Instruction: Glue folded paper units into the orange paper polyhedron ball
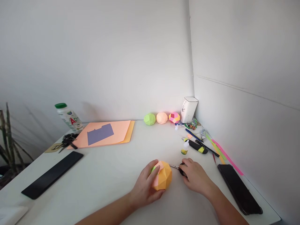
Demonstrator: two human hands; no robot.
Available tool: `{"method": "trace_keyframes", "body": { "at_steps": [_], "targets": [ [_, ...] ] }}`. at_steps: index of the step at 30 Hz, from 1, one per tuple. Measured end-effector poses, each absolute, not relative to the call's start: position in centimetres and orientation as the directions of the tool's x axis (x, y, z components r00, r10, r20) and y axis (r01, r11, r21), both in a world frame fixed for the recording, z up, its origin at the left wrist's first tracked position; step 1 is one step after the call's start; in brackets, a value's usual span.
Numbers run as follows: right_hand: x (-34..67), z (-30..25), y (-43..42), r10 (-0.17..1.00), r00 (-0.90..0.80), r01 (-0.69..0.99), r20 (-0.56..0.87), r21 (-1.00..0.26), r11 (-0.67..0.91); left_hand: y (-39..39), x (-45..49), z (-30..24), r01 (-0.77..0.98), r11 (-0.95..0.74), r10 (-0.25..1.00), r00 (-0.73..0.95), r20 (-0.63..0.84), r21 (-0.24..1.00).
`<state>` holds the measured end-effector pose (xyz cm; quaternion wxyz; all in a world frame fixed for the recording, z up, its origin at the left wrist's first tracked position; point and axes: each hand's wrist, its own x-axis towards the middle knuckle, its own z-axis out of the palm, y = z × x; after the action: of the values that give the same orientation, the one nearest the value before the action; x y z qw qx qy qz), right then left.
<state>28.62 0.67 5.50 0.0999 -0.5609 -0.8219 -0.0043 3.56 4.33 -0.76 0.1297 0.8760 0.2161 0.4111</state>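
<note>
My left hand (146,184) is wrapped round an orange faceted paper ball (164,178) that rests on the white table (105,175); pink and green paper patches show at its top left. My right hand (195,176) lies just right of the ball, fingers closed over the black handles of small scissors (177,167), whose metal tip points toward the ball. A small glue bottle (185,147) with a yellow label stands a little beyond the hands.
Green (149,119), peach (162,117) and pink-yellow (174,117) paper balls sit at the back by a white box (188,109). Pens, a utility knife (196,145) and paper strips lie along the right wall, a phone (239,189) at right. Orange paper sheets (105,133), a bottle (69,117), keys and a black bar (52,174) lie left.
</note>
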Motion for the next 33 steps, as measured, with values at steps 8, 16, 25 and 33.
{"method": "trace_keyframes", "body": {
  "at_steps": [8,16,25,33],
  "targets": [
    [27.2,6.4,0.8,0.749,-0.416,0.744,0.517,-0.28,0.606,4.2,3.5,-1.2,0.252,-0.912,0.409,0.605,0.684,0.323],
    [25.0,6.1,-0.1,0.671,-0.483,0.577,0.562,-0.373,0.727,3.9,3.3,-1.0,0.226,-0.931,0.364,0.639,0.678,0.286],
    [24.8,5.7,-0.3,0.751,-0.429,0.504,0.502,-0.556,0.661,3.9,3.3,-0.5,0.158,-0.929,0.352,0.657,0.667,0.334],
    [26.1,5.7,0.5,0.888,-0.338,0.793,0.311,-0.414,0.447,4.0,3.4,-0.5,0.123,-0.901,0.399,0.613,0.682,0.416]
  ]
}}
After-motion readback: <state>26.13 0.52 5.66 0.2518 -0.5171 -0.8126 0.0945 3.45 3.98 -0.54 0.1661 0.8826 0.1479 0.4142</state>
